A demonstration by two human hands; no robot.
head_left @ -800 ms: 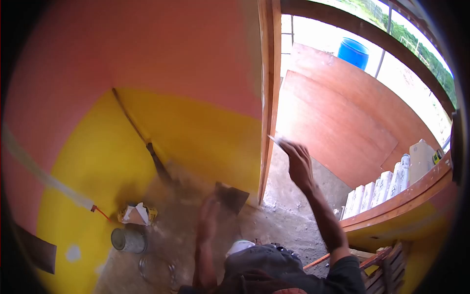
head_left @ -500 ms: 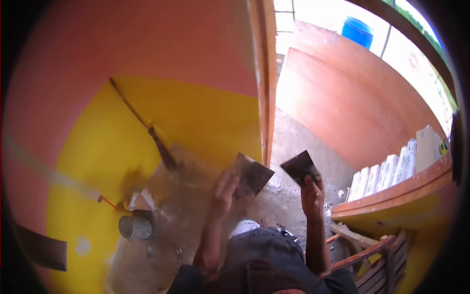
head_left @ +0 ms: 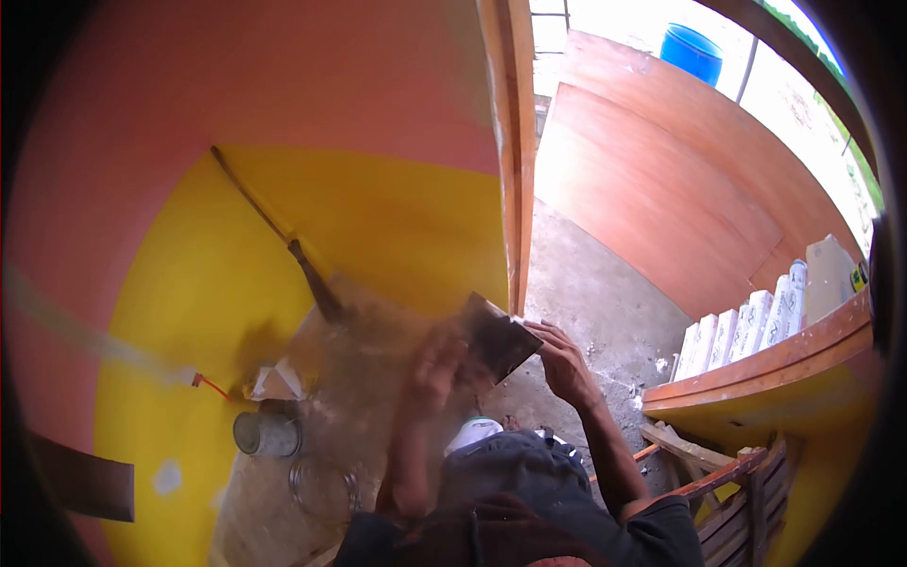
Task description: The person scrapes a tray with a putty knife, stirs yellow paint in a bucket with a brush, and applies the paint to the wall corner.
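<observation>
A dark, flat square plate point(head_left: 498, 342) is held out in front of my body, tilted with one corner up. My left hand point(head_left: 436, 369) grips its left side and looks blurred. At the plate's right corner is my right hand point(head_left: 559, 357), its fingers pressed together against the edge. Whether a second dark plate lies against the first cannot be told from this view.
A broom point(head_left: 312, 279) leans on the yellow wall point(head_left: 397, 213). A metal can point(head_left: 269, 435) and coiled wire point(head_left: 323, 487) are on the floor at left. White boxes point(head_left: 746, 326) line the ledge at right, above a wooden chair point(head_left: 732, 510). A blue barrel point(head_left: 692, 55) stands outside.
My right hand has moved left to the plate in my left hand. The separate dark plate it held no longer shows apart from the other one.
</observation>
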